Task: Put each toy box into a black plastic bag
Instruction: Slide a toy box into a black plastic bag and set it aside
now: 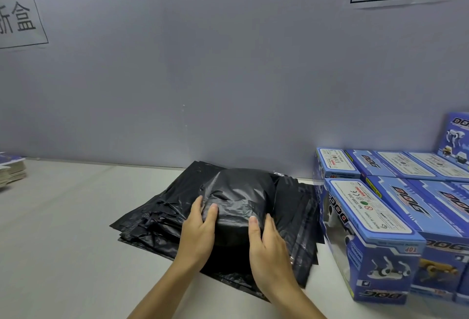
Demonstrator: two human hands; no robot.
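A box-shaped bulge wrapped in a black plastic bag (pixel 241 192) sits on top of a flat pile of black bags (pixel 157 222) in the middle of the table. My left hand (pixel 199 230) lies against the bulge's left side, fingers straight and thumb on top. My right hand (pixel 269 247) lies against its right side in the same way. The box inside is hidden by the plastic. Several blue toy boxes (pixel 370 232) printed with a robot dog stand in rows at the right.
A grey wall runs along the back of the white table (pixel 63 242), with paper signs (pixel 20 17) taped to it. A small stack of flat printed cards (pixel 11 170) lies at the far left edge.
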